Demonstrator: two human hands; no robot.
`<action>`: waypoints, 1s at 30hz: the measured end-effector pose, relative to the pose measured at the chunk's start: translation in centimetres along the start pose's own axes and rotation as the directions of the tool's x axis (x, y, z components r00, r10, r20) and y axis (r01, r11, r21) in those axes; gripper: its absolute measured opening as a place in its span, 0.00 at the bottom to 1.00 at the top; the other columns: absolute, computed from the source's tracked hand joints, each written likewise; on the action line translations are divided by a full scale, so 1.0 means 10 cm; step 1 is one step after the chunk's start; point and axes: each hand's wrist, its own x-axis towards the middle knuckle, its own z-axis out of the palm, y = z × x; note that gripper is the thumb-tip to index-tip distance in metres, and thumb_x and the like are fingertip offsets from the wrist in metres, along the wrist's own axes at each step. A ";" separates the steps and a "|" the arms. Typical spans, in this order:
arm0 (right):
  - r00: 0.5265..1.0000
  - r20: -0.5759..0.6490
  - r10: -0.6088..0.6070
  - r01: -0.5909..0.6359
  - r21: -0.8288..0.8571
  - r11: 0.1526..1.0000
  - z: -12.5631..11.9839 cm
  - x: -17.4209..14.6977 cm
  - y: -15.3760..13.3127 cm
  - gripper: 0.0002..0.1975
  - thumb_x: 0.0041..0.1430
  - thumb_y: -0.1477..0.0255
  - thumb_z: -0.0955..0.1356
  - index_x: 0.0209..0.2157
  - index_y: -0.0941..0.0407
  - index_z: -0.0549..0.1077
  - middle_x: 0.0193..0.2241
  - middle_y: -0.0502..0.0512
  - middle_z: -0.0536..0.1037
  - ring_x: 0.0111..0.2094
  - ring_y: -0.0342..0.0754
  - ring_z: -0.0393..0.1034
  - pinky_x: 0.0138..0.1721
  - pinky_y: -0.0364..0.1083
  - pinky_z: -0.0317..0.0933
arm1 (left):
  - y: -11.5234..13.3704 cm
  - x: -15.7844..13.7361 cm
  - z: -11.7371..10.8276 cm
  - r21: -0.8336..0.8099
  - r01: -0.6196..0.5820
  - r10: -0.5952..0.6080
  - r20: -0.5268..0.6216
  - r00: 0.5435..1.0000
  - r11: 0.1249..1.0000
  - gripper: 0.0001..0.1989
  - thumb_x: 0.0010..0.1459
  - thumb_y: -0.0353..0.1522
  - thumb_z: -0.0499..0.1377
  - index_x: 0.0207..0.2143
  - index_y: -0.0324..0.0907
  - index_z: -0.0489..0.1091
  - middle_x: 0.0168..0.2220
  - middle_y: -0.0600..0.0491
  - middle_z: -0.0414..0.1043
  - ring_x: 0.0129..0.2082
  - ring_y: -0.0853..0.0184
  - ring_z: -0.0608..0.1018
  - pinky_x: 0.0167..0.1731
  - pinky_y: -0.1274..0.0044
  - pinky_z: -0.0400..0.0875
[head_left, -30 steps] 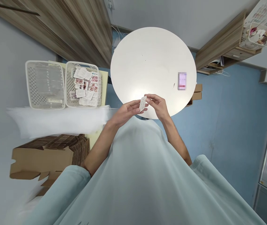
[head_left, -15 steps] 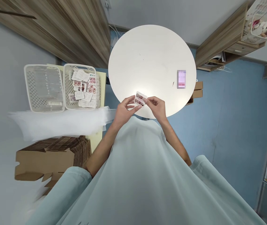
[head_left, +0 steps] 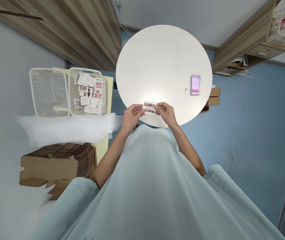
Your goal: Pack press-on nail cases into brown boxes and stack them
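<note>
Between my two hands is a small white pack of press-on nails (head_left: 149,104), with two rows of dark red and patterned nails facing up. My left hand (head_left: 131,116) pinches its left edge between thumb and fingers. On the opposite edge, my right hand (head_left: 166,113) grips it with thumb and fingertips. The pack is held level over the near edge of the round white table (head_left: 164,60).
To the left, a white basket (head_left: 104,96) holds several similar packs, beside another white basket (head_left: 33,95). White sheets (head_left: 67,130) and stacked flat cardboard boxes (head_left: 49,168) lie nearer. A phone-like device (head_left: 195,85) rests at the table's right.
The pack has turned from tilted to nearly level. My left hand has closed onto its left edge, while my right hand keeps its hold.
</note>
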 end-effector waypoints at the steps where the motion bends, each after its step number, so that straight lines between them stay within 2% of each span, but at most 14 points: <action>1: 1.000 0.008 0.021 -0.021 -0.008 1.000 -0.01 0.05 0.09 0.30 0.54 0.41 0.80 0.40 0.52 0.79 0.36 0.51 0.84 0.34 0.47 0.79 0.41 0.48 0.77 | -0.08 0.04 0.01 0.019 0.028 -0.028 0.001 1.000 0.999 0.26 0.55 0.49 0.76 0.46 0.42 0.78 0.45 0.47 0.84 0.40 0.61 0.86 0.47 0.65 0.85; 4: 0.996 0.011 0.086 -0.084 -0.081 0.993 -0.03 0.20 0.40 0.25 0.57 0.48 0.80 0.41 0.53 0.78 0.36 0.50 0.84 0.33 0.46 0.79 0.40 0.47 0.77 | -0.36 0.15 0.06 0.104 0.137 -0.138 0.008 0.990 0.985 0.25 0.55 0.49 0.75 0.47 0.42 0.78 0.47 0.45 0.84 0.40 0.60 0.87 0.49 0.63 0.85; 8: 0.979 -0.003 0.203 -0.195 -0.285 0.938 -0.06 0.38 0.79 0.08 0.66 0.65 0.76 0.40 0.53 0.77 0.34 0.49 0.84 0.33 0.46 0.80 0.44 0.47 0.76 | -0.74 0.27 0.17 0.222 0.260 -0.252 -0.064 0.966 0.940 0.20 0.56 0.43 0.75 0.44 0.41 0.78 0.47 0.44 0.84 0.39 0.59 0.87 0.48 0.63 0.84; 13: 0.951 0.013 0.309 -0.269 -0.461 0.846 -0.04 0.54 1.08 0.05 0.69 0.73 0.74 0.38 0.53 0.75 0.37 0.52 0.86 0.36 0.47 0.84 0.45 0.45 0.75 | -1.06 0.37 0.29 0.409 0.357 -0.317 -0.164 0.934 0.840 0.12 0.60 0.33 0.70 0.45 0.40 0.80 0.49 0.43 0.85 0.46 0.57 0.86 0.55 0.66 0.80; 17: 0.941 0.036 0.338 -0.283 -0.469 0.837 0.04 0.63 1.20 0.04 0.70 0.75 0.73 0.39 0.54 0.75 0.41 0.54 0.88 0.37 0.47 0.85 0.44 0.44 0.76 | -1.16 0.40 0.29 0.473 0.363 -0.291 -0.222 0.931 0.802 0.12 0.60 0.30 0.70 0.47 0.40 0.81 0.51 0.42 0.85 0.51 0.55 0.85 0.58 0.66 0.77; 23: 0.935 0.063 0.348 -0.273 -0.499 0.823 0.18 0.72 1.24 0.05 0.70 0.76 0.73 0.39 0.54 0.75 0.41 0.55 0.88 0.38 0.47 0.86 0.47 0.45 0.76 | -1.23 0.41 0.21 0.498 0.360 -0.256 -0.266 0.929 0.789 0.15 0.60 0.30 0.68 0.50 0.40 0.82 0.51 0.43 0.86 0.49 0.54 0.85 0.58 0.64 0.77; 30: 0.937 0.043 0.345 -0.279 -0.500 0.820 0.29 0.74 1.21 0.00 0.71 0.74 0.72 0.42 0.55 0.77 0.41 0.55 0.88 0.40 0.48 0.86 0.49 0.46 0.77 | -1.27 0.45 0.10 0.519 0.316 -0.232 -0.222 0.947 0.794 0.14 0.63 0.31 0.66 0.51 0.40 0.81 0.52 0.42 0.85 0.51 0.54 0.84 0.59 0.65 0.75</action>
